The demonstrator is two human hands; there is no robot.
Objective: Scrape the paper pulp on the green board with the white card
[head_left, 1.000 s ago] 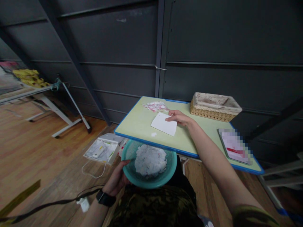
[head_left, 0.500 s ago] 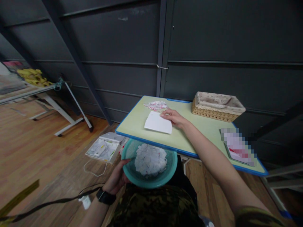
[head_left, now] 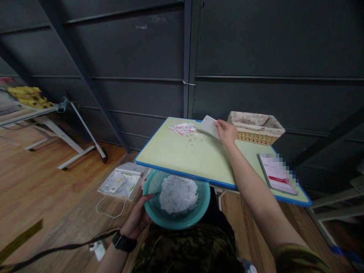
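Right hand (head_left: 227,132): raised over the rear of the surface (head_left: 182,157), in front of the left end of the basket; grip pinching a flat white sheet by its right-hand end.
White sheet: (head_left: 209,126) tilted, its free corner pointing up and to the left; a small hole shows near that corner. Contact between its lower edge and the surface cannot be told.
Left hand (head_left: 139,218): at the left side of the teal colander (head_left: 176,224); grip closed on the rim, thumb over the top, fingers partly hidden beneath. A dark watch (head_left: 124,241) is worn at the wrist.
Teal colander: below the near edge of the surface, which hides part of its far rim; it contains a heap of white shreds (head_left: 179,195).
Surface: pale green top with blue edging.
Scrap pile (head_left: 183,128): white and pink pieces, at the rear left of the surface; a few darker spots lie just beside it.
Basket (head_left: 254,137): woven, cloth-lined, at the rear right of the surface.
Tablet (head_left: 275,175): lying near the right end of the surface, display partly pixelated.
White box (head_left: 121,184): open on the floor, left of the colander, cable beside it.
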